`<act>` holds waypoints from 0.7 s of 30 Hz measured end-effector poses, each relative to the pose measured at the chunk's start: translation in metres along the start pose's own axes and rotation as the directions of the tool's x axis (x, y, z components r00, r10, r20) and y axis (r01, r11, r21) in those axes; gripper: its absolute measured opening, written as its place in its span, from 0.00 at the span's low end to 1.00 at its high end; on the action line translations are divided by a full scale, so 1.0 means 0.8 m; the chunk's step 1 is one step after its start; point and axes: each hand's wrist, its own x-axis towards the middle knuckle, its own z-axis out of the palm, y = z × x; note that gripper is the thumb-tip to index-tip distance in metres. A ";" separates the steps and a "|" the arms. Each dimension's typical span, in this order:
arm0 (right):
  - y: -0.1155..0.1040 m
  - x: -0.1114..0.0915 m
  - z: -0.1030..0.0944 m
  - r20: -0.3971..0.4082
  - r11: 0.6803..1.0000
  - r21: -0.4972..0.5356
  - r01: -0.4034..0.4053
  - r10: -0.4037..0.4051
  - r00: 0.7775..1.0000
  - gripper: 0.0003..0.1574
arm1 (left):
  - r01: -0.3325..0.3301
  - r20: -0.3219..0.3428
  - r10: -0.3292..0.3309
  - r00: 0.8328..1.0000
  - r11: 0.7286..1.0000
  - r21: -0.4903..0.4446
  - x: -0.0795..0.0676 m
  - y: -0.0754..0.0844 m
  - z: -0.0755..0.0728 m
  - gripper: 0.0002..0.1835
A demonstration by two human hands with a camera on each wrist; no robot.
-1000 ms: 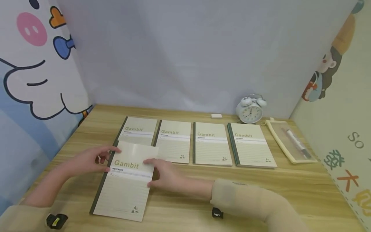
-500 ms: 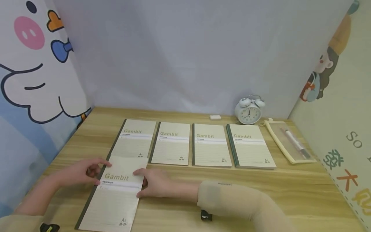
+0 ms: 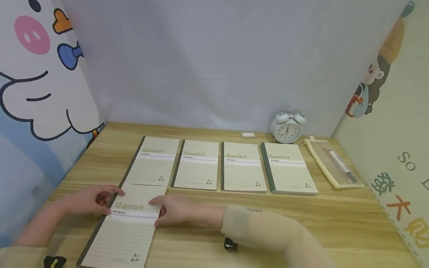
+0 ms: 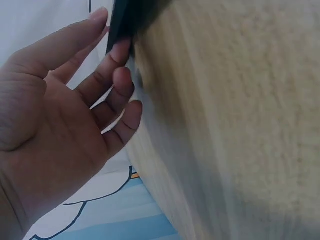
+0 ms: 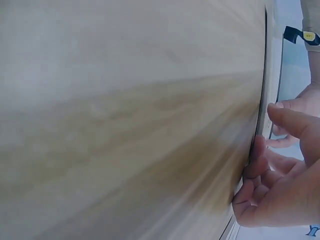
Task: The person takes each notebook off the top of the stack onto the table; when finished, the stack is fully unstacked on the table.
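A cream notebook (image 3: 124, 230) with a dark spine and "Gambit" on its cover lies at the front left in the head view. My left hand (image 3: 88, 201) holds its spine edge between thumb and fingers; in the left wrist view that hand (image 4: 65, 110) meets the dark spine (image 4: 122, 25). Across from it, my right hand (image 3: 175, 208) grips the opposite edge. The right wrist view has this hand (image 5: 285, 185) with its thumb over the cover and fingers curled at the edge. Just behind, another notebook (image 3: 154, 165) meets the held one's top edge.
Three more notebooks (image 3: 197, 175) (image 3: 244, 176) (image 3: 291, 176) continue the row to the right. Behind them are an eraser (image 3: 248, 135) and a white alarm clock (image 3: 287, 130). A mesh pencil pouch (image 3: 331, 163) with a pen inside lies at the right. Walls enclose the wooden table (image 3: 268, 219).
Both hands have drawn the held notebook toward the front left. It used to overlap the leftmost notebook of the row, whose lower part now shows. The other things stayed put.
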 end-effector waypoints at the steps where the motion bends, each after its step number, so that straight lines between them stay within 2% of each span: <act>1: 0.000 0.001 -0.001 0.010 1.000 0.009 0.006 -0.006 1.000 0.38 | 0.010 0.000 -0.010 1.000 1.000 0.006 0.000 0.001 0.000 0.28; 9: 0.000 0.004 0.001 0.022 0.999 -0.030 0.036 -0.035 0.999 0.35 | 0.067 0.011 -0.069 0.998 0.992 0.108 -0.003 0.014 -0.001 0.30; 12: -0.001 0.005 0.000 0.015 0.998 -0.037 0.040 -0.040 0.999 0.34 | 0.115 0.018 -0.119 0.993 0.983 0.140 -0.004 0.023 -0.002 0.30; 15: -0.003 0.004 -0.001 0.010 0.998 -0.046 0.041 -0.040 0.999 0.33 | 0.179 0.017 -0.187 0.982 0.963 0.202 -0.002 0.034 -0.001 0.30; 18: -0.004 0.003 -0.002 0.012 0.998 -0.054 0.036 -0.035 0.999 0.33 | 0.248 0.016 -0.262 0.965 0.930 0.270 0.000 0.041 0.000 0.32; 21: -0.002 0.005 -0.003 0.023 0.998 -0.039 0.053 -0.052 0.998 0.32 | 0.278 0.015 -0.298 0.954 0.906 0.318 0.002 0.045 0.001 0.34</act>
